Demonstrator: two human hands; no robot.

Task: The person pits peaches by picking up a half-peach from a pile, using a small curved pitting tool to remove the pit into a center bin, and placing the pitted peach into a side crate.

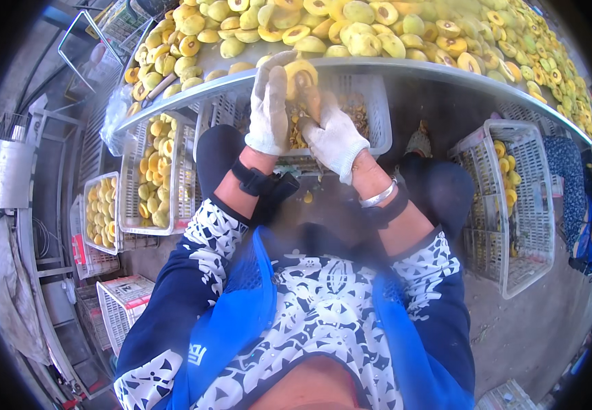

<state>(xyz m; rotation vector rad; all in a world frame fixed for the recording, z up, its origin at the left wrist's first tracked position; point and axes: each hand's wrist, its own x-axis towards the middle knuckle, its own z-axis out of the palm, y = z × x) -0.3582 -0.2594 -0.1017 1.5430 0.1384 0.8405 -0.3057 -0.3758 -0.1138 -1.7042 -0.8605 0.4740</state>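
Note:
My left hand point(270, 113), in a white knit glove, holds up a halved yellow peach point(301, 74). Its cut face, with a brown hollow or stone in the middle, is turned toward me. Just below the fruit, my right hand point(333, 137), also gloved, is closed with its fingers pointing at the peach. An orange-brown shape shows at its fingertips; whether it is a tool handle or a bare finger I cannot make out. Beneath both hands sits a white crate point(380, 116) with brown and yellow scraps inside.
A metal-edged table point(241, 78) heaped with peach halves point(364, 42) curves across the far side. Crates of peaches point(156, 171) stand at my left, and a tall white crate point(508, 225) with some fruit stands at my right. Metal framework point(53, 205) lines the far left.

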